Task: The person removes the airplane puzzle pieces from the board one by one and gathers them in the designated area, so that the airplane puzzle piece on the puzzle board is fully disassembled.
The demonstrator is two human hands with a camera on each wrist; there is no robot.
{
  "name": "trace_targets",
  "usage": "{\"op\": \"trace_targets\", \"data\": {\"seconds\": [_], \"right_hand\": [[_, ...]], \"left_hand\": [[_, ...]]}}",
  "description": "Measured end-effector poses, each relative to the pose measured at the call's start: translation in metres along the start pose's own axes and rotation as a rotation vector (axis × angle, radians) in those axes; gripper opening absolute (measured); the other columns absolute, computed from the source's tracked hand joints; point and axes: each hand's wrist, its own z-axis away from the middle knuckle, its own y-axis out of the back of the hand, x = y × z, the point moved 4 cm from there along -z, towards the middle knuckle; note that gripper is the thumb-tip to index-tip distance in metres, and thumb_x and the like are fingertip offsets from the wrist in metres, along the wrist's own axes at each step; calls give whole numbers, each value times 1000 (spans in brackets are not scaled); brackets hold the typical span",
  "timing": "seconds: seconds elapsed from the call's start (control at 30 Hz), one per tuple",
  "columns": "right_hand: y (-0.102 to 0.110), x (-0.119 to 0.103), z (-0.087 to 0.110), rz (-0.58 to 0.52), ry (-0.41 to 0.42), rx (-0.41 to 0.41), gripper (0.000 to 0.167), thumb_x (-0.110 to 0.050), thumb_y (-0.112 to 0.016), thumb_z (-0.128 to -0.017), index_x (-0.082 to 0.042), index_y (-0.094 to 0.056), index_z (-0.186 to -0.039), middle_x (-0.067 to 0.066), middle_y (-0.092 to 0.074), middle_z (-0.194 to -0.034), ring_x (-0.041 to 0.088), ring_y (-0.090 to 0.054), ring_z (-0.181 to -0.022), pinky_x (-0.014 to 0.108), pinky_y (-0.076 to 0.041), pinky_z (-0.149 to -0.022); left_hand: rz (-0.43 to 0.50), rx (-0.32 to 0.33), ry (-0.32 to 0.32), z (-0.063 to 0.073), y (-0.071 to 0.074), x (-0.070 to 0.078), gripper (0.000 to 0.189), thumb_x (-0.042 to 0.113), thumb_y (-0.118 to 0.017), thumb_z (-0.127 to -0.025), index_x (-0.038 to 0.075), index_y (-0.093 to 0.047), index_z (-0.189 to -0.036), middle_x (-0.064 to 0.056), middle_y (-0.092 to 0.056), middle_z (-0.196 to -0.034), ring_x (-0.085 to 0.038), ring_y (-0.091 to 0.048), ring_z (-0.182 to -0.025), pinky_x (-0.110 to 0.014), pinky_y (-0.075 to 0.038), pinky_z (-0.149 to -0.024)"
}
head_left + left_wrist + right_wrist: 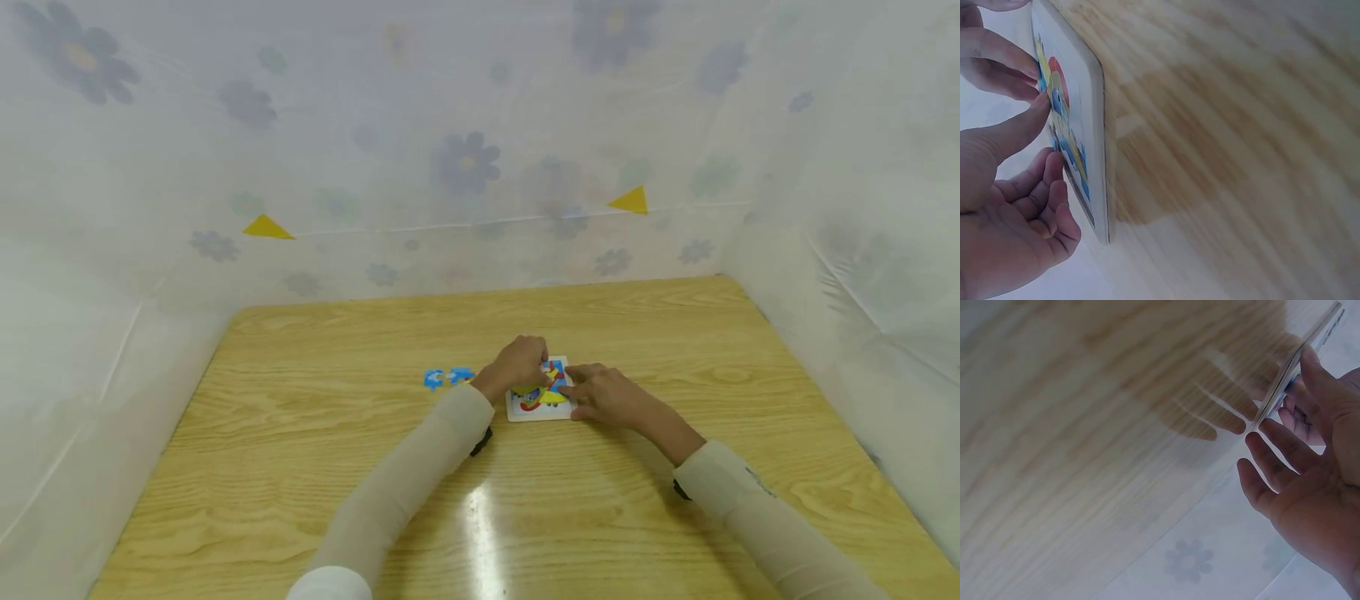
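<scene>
1. worktop (300,517): wood-grain, carries everything; flat, so the board likely won't rock.
2. puzzle board (1096,125): lies flat on the worktop between the hands, presumably central so both can reach it.
3. right hand (615,396): thumb at the board's right edge, a finger over its face, others fairly straight. not wrapped round anything; reads as bracing against sliding.
4. left hand (519,363): thumb and fingertips at the board's face, coming from the left. can't tell if it pinches a piece.
5. loose blue pieces (433,380): left of the board, apart from it, near the left wrist; probably parked within reach.
</scene>
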Motion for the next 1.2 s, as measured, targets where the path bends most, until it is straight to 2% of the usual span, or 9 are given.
{"op": "trace_targets", "data": {"seconds": [0.47, 0.6, 0.73, 0.87, 1.0, 1.2], "right_hand": [[2, -2, -1, -5, -14, -25, 43, -28, -72, -82, -4, -67, -118, 27, -56, -129, 41, -56, -115, 49, -51, -88], [3, -3, 0, -12, -29, -32, 44, -27, -72, -82, -4, -66, -118, 28, -56, -128, 42, -55, -115, 51, -50, -89], [3, -3, 0, -18, -40, -30, 45, -28, -73, -81, -4, -66, -119, 28, -56, -128, 42, -55, -115, 51, -50, -88], [1, -2, -1, -29, -33, -26, 45, -28, -73, -81, -5, -66, -118, 27, -56, -128, 42, -55, -115, 51, -51, -87], [0, -2, -2, -23, -20, -20, 44, -28, -73, -81, -5, -66, -118, 27, -56, -128, 41, -56, -115, 50, -51, -87], [2, -2, 0, 6, -9, -7, 44, -28, -74, -80, -5, -67, -117, 25, -58, -126, 40, -57, -113, 49, -52, -86]], "left_hand": [[1, 21, -11, 1, 2, 3, 41, 29, -76, -80, 8, -60, -112, -3, -64, -107, -15, -61, -92, -25, -52, -76], [-1, 46, -32, -1, 2, 4, 28, 28, -68, -88, 9, -63, -107, -2, -65, -103, -14, -60, -90, -25, -51, -74], [42, 81, -55, -3, 3, 3, 17, 25, -59, -95, 9, -65, -98, -1, -66, -97, -13, -59, -86, -24, -49, -72], [94, 111, -47, -3, 3, 1, 14, 20, -55, -96, 12, -65, -92, 1, -66, -92, -10, -59, -81, -22, -49, -69], [109, 137, -38, -2, 4, 0, 14, 19, -54, -97, 13, -65, -90, 2, -65, -90, -9, -58, -79, -20, -48, -67], [122, 138, -62, 0, 8, 5, 14, 20, -54, -97, 12, -64, -91, 1, -65, -91, -9, -58, -79, -19, -47, -67]]}}
